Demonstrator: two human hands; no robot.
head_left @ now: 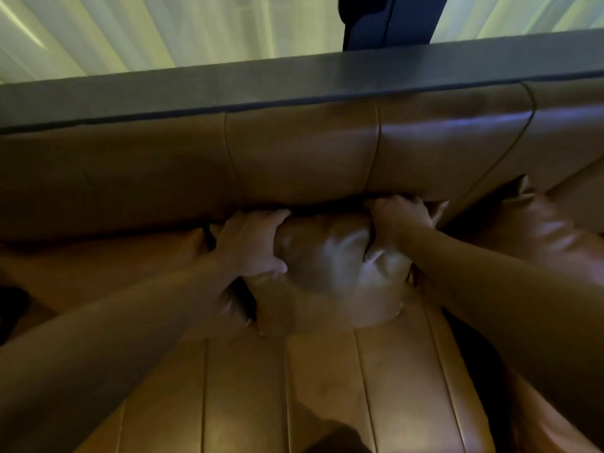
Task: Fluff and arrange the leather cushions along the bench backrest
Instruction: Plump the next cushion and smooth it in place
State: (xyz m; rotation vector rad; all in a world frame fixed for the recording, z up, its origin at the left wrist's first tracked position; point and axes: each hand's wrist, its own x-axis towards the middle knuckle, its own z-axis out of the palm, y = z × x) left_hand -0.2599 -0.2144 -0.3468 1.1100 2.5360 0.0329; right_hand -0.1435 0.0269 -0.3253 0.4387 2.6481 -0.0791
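Both hands are clamped on one cushion point(330, 273): my left hand point(251, 245) grips its left edge, my right hand point(397, 217) its upper right corner. It sits on the bench seat point(327, 387), pressed against the foot of the backrest point(294, 152). Another cushion point(549, 230) lies just beside it on the right, and one more point(108, 259) on the left. I judge the slick leather may slide from my grip if I squeeze unevenly, or the cushion may wedge crooked against the backrest and nudge its neighbour.
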